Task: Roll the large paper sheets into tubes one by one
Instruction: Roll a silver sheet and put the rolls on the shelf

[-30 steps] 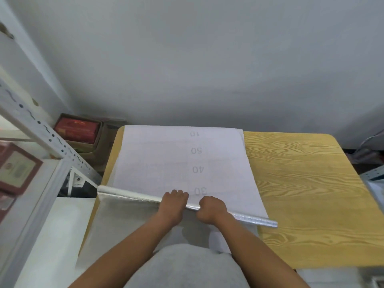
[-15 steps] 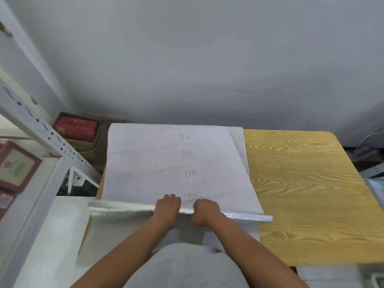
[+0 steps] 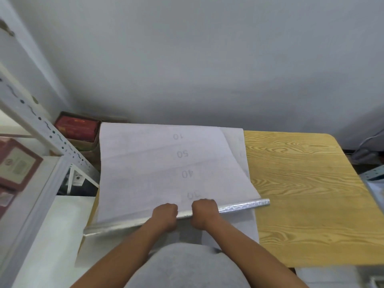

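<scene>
At far left a cardboard box [image 3: 87, 140] holding red packs [image 3: 76, 127] was seen, then the paper sheet [image 3: 158, 167] on the wooden table [image 3: 307, 194], printed 10, 50, 40, 30, its silvery rolled edge [image 3: 241, 208] gripped by the left hand [image 3: 165, 215] and right hand [image 3: 204, 212], fingers curled round it.

A plain pale grey wall [image 3: 207, 59] fills the upper view. Below it stands a yellow wood-grain counter [image 3: 301, 194] with rounded corners. At left, a white perforated metal shelving frame [image 3: 41, 125] slants past a brown cardboard box [image 3: 83, 140] holding red packets.
</scene>
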